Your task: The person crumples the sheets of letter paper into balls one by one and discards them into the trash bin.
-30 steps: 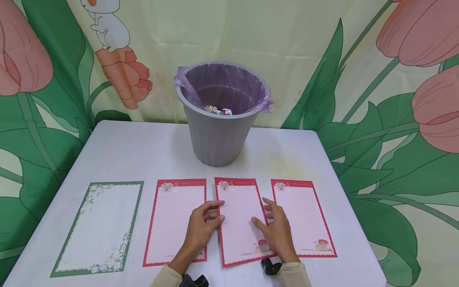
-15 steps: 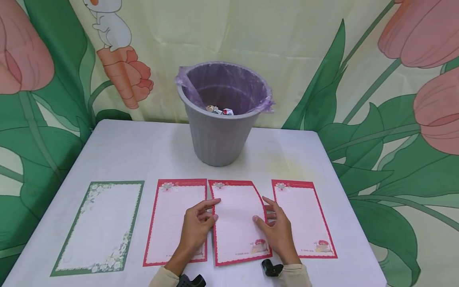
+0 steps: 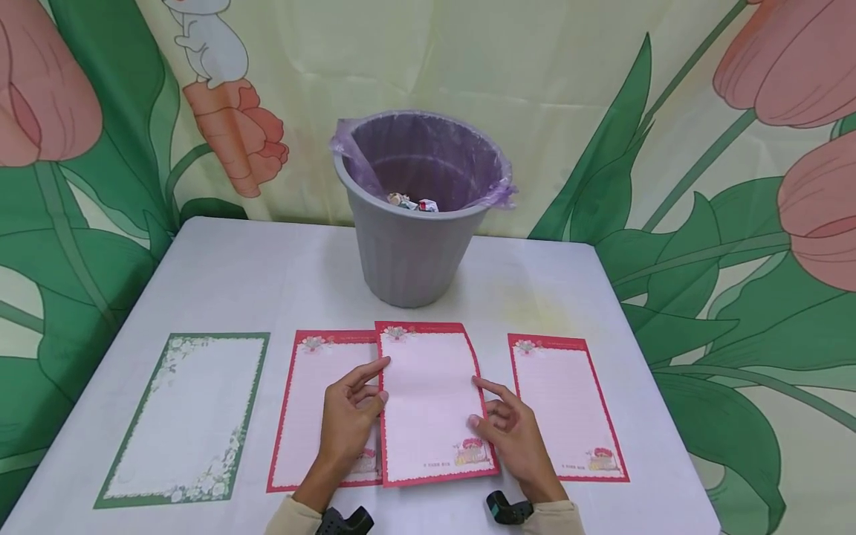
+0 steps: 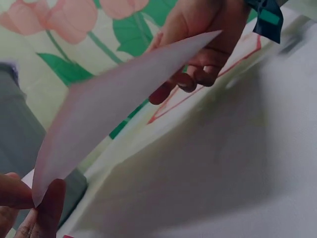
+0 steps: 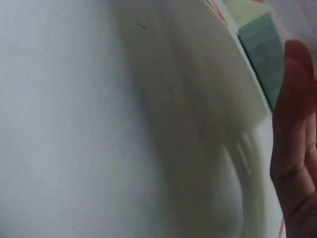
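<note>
My left hand (image 3: 344, 427) pinches the left edge of a red-bordered sheet of letter paper (image 3: 428, 401) in the head view. At its right edge, my right hand (image 3: 515, 435) holds it between thumb and fingers. In the left wrist view the raised sheet (image 4: 109, 104) bows upward above the table, casting a shadow. A finger and thumb of the left hand (image 4: 42, 210) grip its near edge; the right hand (image 4: 208, 39) is at the far side. The right wrist view shows only part of the right hand (image 5: 297, 139) and a pale bit of the sheet (image 5: 302, 17).
Below the held sheet's left side lies another red-bordered sheet (image 3: 321, 416). One more red-bordered sheet (image 3: 565, 409) is at the right, and a green-bordered sheet (image 3: 187, 416) at the left. Behind stands a grey bin (image 3: 411, 256) with a purple liner and crumpled wrappers (image 3: 411, 203).
Both hands have carried the red-bordered sheet to the left and slightly up. Its left edge now overlaps the neighbouring red-bordered sheet. The other sheets and the bin stay in place.
</note>
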`<action>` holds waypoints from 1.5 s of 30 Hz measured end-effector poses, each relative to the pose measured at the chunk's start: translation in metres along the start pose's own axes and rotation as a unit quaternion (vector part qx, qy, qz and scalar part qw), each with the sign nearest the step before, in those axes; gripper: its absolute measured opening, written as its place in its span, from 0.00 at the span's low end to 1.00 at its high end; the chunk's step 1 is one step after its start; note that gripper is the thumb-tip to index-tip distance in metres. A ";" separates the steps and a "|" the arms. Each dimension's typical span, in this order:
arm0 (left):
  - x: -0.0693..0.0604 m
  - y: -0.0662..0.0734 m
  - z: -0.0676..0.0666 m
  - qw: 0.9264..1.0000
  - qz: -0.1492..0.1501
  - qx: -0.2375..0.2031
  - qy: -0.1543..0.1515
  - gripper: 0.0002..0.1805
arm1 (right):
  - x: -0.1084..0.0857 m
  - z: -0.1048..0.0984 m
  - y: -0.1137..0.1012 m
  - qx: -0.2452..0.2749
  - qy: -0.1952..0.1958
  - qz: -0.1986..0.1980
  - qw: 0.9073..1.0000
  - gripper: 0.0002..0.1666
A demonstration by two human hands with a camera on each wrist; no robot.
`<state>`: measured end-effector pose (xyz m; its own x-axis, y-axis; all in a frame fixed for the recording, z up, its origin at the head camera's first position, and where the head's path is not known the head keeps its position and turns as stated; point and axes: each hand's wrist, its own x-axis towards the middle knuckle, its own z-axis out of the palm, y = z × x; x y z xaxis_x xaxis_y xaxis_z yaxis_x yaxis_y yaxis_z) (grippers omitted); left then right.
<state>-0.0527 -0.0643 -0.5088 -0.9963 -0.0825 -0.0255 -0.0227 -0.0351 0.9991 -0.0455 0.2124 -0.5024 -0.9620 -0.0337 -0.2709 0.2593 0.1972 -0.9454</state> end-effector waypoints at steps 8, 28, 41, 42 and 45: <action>0.001 0.004 -0.007 1.000 -0.005 -0.009 -0.005 0.27 | -0.004 0.000 -0.002 0.019 -0.031 -0.018 0.999 0.27; 0.021 0.011 -0.014 0.999 -0.012 0.023 -0.024 0.25 | -0.008 -0.008 -0.014 -0.090 -0.078 -0.071 0.990 0.10; 0.017 0.003 -0.017 0.999 -0.026 0.025 0.006 0.22 | -0.007 -0.005 -0.009 -0.090 -0.058 -0.024 0.994 0.11; 0.016 0.002 -0.017 0.999 -0.024 0.037 0.009 0.22 | -0.007 -0.005 -0.008 -0.087 -0.061 -0.019 0.994 0.11; 0.015 0.001 -0.017 0.997 -0.014 0.073 0.018 0.21 | -0.006 -0.005 -0.006 -0.081 -0.067 -0.012 0.994 0.12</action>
<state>-0.0661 -0.0822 -0.5088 -0.9916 -0.1185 -0.0512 -0.0641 0.1077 0.9921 -0.0417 0.2160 -0.4942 -0.9450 -0.1684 -0.2804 0.2085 0.3503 -0.9131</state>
